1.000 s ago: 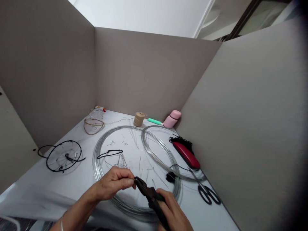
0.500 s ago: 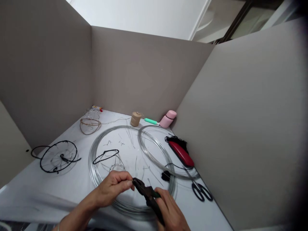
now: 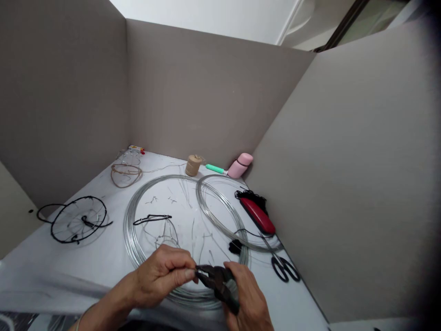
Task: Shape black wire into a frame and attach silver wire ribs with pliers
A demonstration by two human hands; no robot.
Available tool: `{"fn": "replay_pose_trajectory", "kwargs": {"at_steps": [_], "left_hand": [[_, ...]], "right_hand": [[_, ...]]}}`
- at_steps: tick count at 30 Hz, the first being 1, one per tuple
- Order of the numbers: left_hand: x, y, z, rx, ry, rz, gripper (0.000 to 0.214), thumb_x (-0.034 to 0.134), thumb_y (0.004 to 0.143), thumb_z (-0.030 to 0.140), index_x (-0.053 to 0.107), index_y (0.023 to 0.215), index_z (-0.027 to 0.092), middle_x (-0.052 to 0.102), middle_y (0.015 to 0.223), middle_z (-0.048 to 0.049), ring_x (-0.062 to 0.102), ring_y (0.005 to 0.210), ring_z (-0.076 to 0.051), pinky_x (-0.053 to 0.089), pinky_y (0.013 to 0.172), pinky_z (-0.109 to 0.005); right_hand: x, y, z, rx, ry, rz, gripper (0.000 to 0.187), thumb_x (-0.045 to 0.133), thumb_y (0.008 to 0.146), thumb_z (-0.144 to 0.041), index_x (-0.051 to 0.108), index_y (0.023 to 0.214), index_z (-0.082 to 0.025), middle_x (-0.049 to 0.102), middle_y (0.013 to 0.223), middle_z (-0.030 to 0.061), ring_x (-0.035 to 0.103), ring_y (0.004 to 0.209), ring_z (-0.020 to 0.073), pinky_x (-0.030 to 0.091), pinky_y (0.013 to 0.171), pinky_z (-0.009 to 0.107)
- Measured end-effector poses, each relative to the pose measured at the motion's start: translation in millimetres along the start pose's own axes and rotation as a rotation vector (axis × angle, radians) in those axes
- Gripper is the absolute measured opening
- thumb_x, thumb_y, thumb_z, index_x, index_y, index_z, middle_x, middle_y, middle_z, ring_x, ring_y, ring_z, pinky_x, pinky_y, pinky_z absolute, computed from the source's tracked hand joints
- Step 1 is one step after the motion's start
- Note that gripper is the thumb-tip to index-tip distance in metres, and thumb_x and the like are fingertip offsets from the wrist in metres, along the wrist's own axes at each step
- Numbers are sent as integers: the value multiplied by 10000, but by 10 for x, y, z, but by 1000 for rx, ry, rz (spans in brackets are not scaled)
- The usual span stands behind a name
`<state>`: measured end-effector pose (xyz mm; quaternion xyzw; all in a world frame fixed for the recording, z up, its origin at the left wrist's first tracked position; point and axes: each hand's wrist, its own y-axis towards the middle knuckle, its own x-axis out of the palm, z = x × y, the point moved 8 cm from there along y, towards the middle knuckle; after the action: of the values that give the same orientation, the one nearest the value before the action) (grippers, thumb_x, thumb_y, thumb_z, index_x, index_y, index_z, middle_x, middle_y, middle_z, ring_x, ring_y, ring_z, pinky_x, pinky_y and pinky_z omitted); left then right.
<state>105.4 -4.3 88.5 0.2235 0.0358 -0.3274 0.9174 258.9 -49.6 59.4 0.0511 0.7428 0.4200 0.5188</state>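
My left hand (image 3: 163,278) is closed, thumb and forefinger pinching a thin wire frame (image 3: 178,232). The frame rises behind the fingers and ends in a narrow loop wrapped in black cord (image 3: 151,219). Its pinched end is mostly hidden. In my right hand (image 3: 250,299) is a pair of dark pliers (image 3: 218,281), with fingers wrapped round the handles. The plier jaws are apart, and their tips meet my left fingertips. Beneath both hands lies a large coil of silver wire (image 3: 132,248).
Left stands a black-wrapped wire hoop (image 3: 55,230). Behind are a twine-wrapped frame (image 3: 126,174), a twine spool (image 3: 193,166), a green-handled tool (image 3: 215,168) and a pink flask (image 3: 240,166). Right are a second wire coil (image 3: 210,211), a red object (image 3: 257,215) and scissors (image 3: 285,269). Grey panels (image 3: 213,96) enclose the table.
The plier jaws have opened and the pliers have turned flatter. Both hands have shifted slightly right. The black loop has tilted and looks narrower. The view has moved a little.
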Motion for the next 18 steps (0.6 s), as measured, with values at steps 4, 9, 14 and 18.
{"fn": "replay_pose_trajectory", "kwargs": {"at_steps": [4,9,14,18], "left_hand": [[-38,18,32,26,27,-14,271,431,883,265,608,736,121,506,629,-9,473,589,-97,357,574,-211],[-117,63,12,35,63,12,273,436,884,270,605,727,126,517,632,-17,476,597,-105,364,580,-218],[-125,81,-26,38,43,55,281,425,886,284,595,727,128,480,616,-5,450,586,-105,357,567,-223],[-118,89,-6,48,60,63,257,420,884,246,585,729,124,479,622,-8,448,591,-106,355,570,-224]], "right_hand": [[66,15,3,20,76,-58,325,412,712,-61,444,1028,-130,530,777,79,532,675,189,487,575,316],[142,4,41,46,58,-101,339,433,716,-73,441,1051,-127,540,806,88,545,712,200,494,615,330],[237,-34,59,76,55,-165,549,451,712,-85,335,1249,-74,528,1015,160,539,896,253,494,743,394],[288,-60,41,66,103,-234,699,421,720,-66,184,1377,-89,520,1088,156,527,972,262,481,800,416]]}}
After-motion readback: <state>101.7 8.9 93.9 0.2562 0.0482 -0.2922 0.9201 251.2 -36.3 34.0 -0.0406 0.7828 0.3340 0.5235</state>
